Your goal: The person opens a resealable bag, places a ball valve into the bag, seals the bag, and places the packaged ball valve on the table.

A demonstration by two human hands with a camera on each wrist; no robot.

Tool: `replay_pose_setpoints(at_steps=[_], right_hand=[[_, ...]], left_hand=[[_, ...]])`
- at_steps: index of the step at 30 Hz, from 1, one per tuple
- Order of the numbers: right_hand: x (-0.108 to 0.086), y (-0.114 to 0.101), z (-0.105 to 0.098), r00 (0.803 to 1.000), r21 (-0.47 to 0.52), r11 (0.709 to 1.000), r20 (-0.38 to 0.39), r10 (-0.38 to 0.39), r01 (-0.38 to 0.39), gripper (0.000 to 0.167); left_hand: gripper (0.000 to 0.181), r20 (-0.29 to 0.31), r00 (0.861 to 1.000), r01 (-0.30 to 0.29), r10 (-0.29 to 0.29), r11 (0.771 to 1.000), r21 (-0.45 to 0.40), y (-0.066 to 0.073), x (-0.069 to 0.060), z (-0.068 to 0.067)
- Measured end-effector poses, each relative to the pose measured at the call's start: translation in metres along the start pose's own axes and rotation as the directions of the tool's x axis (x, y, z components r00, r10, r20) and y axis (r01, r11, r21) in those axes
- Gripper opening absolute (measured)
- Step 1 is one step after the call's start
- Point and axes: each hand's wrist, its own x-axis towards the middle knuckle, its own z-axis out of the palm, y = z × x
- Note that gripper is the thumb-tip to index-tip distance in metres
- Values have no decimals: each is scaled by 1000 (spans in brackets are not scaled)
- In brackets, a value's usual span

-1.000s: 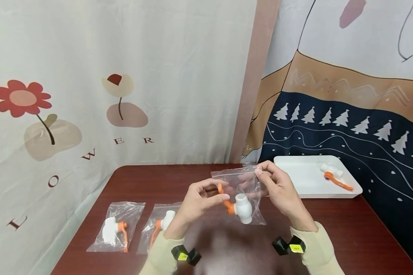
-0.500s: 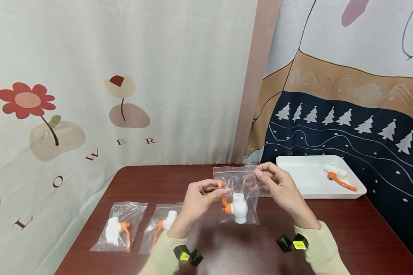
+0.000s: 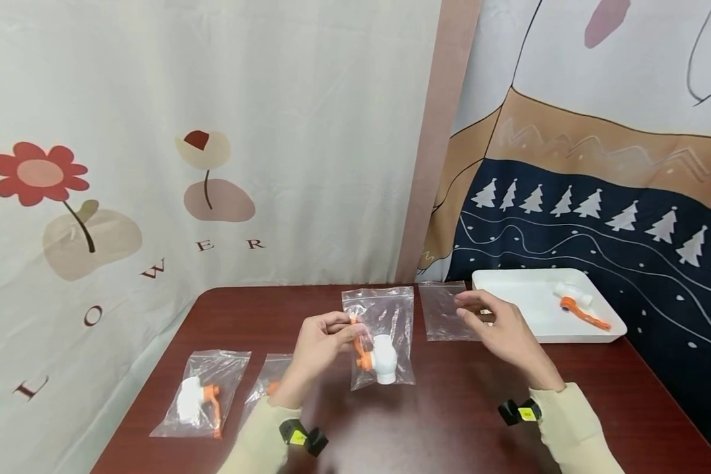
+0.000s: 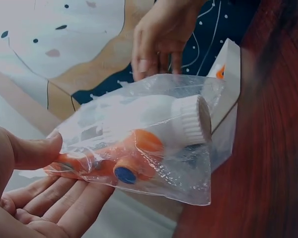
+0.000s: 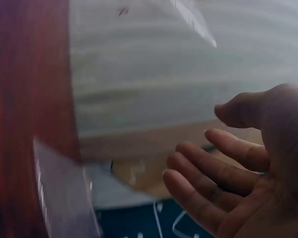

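My left hand [image 3: 330,342] pinches the orange handle of a white ball valve [image 3: 384,359] through the clear zip bag [image 3: 398,316] around it. In the left wrist view, the thumb lies on one side of the handle and the fingers on the other; the valve [image 4: 159,116] shows its ribbed end and a blue cap. My right hand [image 3: 503,326] holds nothing, its fingers loosely bent and apart from the bagged valve. Close to its fingertips, a flat bag with nothing in it [image 3: 441,313] lies on the table.
On the right stands a white tray [image 3: 509,316] with another orange-handled valve [image 3: 580,306] in it. Two more bagged valves lie at the left of the brown table [image 3: 438,421]: one bag [image 3: 201,395] in plain sight, the other bag [image 3: 266,382] partly behind my left forearm.
My right hand has let go of the bag's top edge and moved right. My left hand has drawn the bagged valve leftward, uncovering the flat bag.
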Motion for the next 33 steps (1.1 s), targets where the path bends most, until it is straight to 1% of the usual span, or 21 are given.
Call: replay_pose_setpoints(at_steps=[4,7,10,12,17,21,24,29,33], right_hand=[[-1,20,-6,1000,-133,991,-13,-5,4,35],[-2,32,-10,1000,-244,970,-20,11,-15,38],[-2,43,-11,999,-336,941,-11,34,-36,40],[-2,50,-11,998,-372,927,3,58,-53,39],[-2,62,-9,993,-419,904,31,114,-91,32],[-1,67,-10,989,-454,884,36,141,-110,21],[-1,68,-10,987,-477,871,36,155,-119,14],[-1,69,-11,985,-490,863,45,168,-125,10],[-2,70,-12,986,-490,863,44,163,-121,10]], left_hand=[[19,-44,996,71,-72,997,-14,-4,-2,-11],[17,-75,991,109,-110,994,-14,-8,-3,-19],[16,-75,987,144,-144,990,3,-12,-3,-28],[17,-71,983,171,-169,985,21,-16,-4,-34],[18,-38,976,218,-215,972,85,-25,-4,-46],[19,36,969,241,-246,965,107,-34,-6,-51],[17,69,960,262,-273,956,132,-40,-8,-52],[16,80,943,306,-324,935,177,-49,-12,-52],[15,90,936,319,-341,928,193,-52,-15,-50]])
